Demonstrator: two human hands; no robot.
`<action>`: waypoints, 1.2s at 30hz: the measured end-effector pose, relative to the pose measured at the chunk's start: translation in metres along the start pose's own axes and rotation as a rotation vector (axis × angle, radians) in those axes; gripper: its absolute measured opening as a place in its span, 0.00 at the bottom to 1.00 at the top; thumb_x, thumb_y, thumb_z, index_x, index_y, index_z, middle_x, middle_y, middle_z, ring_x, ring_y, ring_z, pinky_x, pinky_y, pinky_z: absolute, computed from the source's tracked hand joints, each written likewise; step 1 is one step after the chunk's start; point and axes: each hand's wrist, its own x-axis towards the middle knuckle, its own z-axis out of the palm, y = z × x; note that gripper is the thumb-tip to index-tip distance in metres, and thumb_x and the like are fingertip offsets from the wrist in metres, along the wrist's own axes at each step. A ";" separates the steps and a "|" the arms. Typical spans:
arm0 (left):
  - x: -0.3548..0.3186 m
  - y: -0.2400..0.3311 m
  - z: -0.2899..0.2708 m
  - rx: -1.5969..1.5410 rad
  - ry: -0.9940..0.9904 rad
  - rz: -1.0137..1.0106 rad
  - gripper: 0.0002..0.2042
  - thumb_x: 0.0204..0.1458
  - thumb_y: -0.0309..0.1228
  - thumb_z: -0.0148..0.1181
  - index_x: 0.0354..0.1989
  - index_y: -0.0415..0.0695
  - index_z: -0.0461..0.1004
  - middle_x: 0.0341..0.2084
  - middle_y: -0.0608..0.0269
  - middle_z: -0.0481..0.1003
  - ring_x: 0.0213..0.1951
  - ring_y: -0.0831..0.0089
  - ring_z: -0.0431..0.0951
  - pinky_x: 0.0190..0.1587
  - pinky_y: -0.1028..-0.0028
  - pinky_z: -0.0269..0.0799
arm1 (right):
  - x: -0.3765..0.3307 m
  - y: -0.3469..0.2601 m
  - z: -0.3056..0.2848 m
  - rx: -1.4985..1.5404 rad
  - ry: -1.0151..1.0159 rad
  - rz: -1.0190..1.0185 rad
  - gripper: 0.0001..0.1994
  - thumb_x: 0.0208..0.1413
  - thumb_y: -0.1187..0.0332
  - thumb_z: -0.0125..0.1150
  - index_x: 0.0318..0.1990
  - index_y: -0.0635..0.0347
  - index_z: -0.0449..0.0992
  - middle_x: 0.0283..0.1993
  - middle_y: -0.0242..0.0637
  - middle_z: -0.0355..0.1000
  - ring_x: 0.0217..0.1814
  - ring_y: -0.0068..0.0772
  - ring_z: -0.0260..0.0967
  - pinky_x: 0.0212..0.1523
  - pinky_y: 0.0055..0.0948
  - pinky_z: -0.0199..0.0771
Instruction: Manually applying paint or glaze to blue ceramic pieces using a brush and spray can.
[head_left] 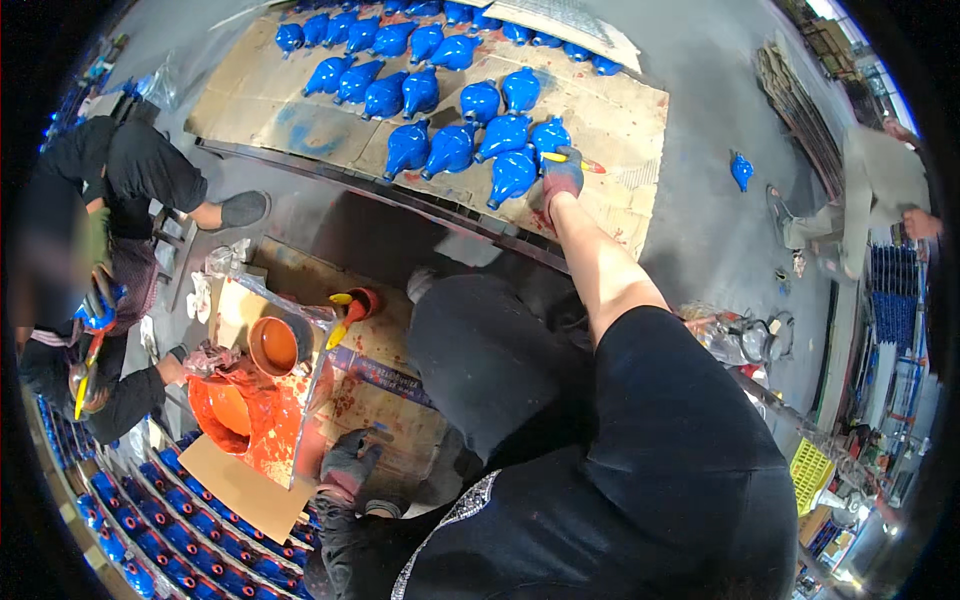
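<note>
Down low, close to the body, the left hand (350, 465) wears a dark glove. It rests flat on a sheet of brown cardboard (385, 415) on the floor, with the fingers spread out. It holds nothing. The left arm is bent and tucked near the black shirt.

Just beside that hand there is a big splash of orange paint (265, 420) on the cardboard. An orange bucket (222, 410) and an orange bowl (273, 346) sit in the mess. A little red cup (362, 302) stands a bit further on, with a yellow handled brush (340, 318) leaning in it.

The right arm is stretched out long and straight, far from the body. It is bare up to the glove. The right hand (562, 178) wears a reddish glove and is closed around a paintbrush (572, 159) with a yellow handle and a red tip. The brush sticks out to the side, across the top of the hand. The hand sits at the edge of a group of shiny blue pieces (470, 135). The nearest blue piece (513, 175) is just beside the fingers.

The blue pieces lie in rows on another big cardboard sheet (620, 120), far up on the grey floor. One more blue piece (741, 170) lies alone on the floor, well apart.

At the left side, another person (110, 180) in black sits low and holds a blue piece too.
</note>
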 end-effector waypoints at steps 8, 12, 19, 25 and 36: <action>0.005 0.008 -0.001 0.081 -0.042 -0.133 0.26 0.46 0.41 0.65 0.52 0.40 0.70 0.43 0.50 0.75 0.45 0.60 0.76 0.47 0.67 0.72 | 0.018 0.051 0.035 0.409 -0.038 0.079 0.09 0.47 0.70 0.60 0.36 0.46 0.72 0.35 0.34 0.69 0.37 0.30 0.64 0.40 0.31 0.67; 0.030 0.029 -0.003 0.166 -0.104 0.033 0.26 0.47 0.41 0.63 0.52 0.40 0.70 0.44 0.49 0.74 0.45 0.59 0.76 0.48 0.67 0.72 | 0.074 0.062 -0.009 0.199 -0.010 0.016 0.09 0.48 0.74 0.60 0.38 0.51 0.72 0.38 0.37 0.71 0.41 0.31 0.67 0.43 0.30 0.68; 0.005 0.020 -0.003 0.152 0.076 -0.036 0.26 0.47 0.48 0.61 0.49 0.41 0.72 0.41 0.50 0.76 0.45 0.56 0.76 0.47 0.64 0.71 | 0.030 0.028 -0.059 -0.140 -0.091 -0.193 0.04 0.53 0.71 0.54 0.35 0.52 0.73 0.37 0.36 0.74 0.38 0.28 0.69 0.41 0.29 0.69; 0.049 0.066 -0.001 0.198 -0.025 0.170 0.29 0.46 0.48 0.61 0.51 0.39 0.71 0.46 0.48 0.74 0.48 0.56 0.75 0.49 0.64 0.70 | 0.141 0.041 -0.184 -0.229 0.000 -0.520 0.06 0.56 0.65 0.51 0.38 0.46 0.74 0.37 0.37 0.75 0.39 0.30 0.71 0.41 0.30 0.70; -0.024 0.064 -0.024 0.205 0.148 0.104 0.29 0.45 0.46 0.61 0.51 0.37 0.71 0.44 0.45 0.75 0.47 0.53 0.75 0.50 0.65 0.69 | -0.109 -0.131 -0.144 -0.124 -0.476 -0.658 0.08 0.48 0.75 0.58 0.36 0.52 0.77 0.35 0.35 0.76 0.38 0.30 0.73 0.39 0.26 0.70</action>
